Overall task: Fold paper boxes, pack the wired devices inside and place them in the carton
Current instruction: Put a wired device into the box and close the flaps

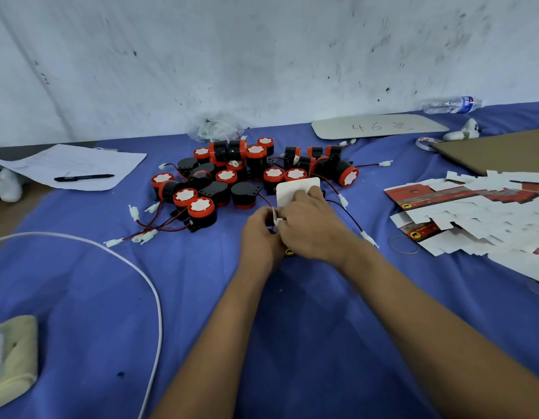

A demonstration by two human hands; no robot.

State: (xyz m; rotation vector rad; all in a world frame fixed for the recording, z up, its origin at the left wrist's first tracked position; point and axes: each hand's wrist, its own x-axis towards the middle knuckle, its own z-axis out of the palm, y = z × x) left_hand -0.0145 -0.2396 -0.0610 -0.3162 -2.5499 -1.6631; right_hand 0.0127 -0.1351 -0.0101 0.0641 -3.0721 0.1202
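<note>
Far left of frame: a sheet of paper [72,166] is lying on the blue tabletop [81,282] with a black pen [84,177] on it; a white cable [135,267] is curving down the lower left.

Centre: a pile of wired devices [247,173], black-and-red with loose leads and white connectors, is sitting unpacked, a crumpled clear bag [215,127] behind it against the wall.

Just in front of the pile, both hands are working one paper box [295,189]. Left hand [262,231] is curling round the box's near end, pinching a small white flap. Right hand [310,228] is gripping over the top, fingers lying on the white lid panel, which is standing open. A red lead is showing between the hands, so a device is probably going in or already in; can't tell, hands are covering it.

Right: a stack of flat box blanks [473,213] is waiting unfolded, a rubber band [402,244] beside it. Brown cardboard [498,152] at the upper right edge is likely the carton; its inside isn't in view.

Progress, judging from this: early. One box is mid-pack and still unclosed, no finished boxes are visible, and most devices and blanks are untouched.
</note>
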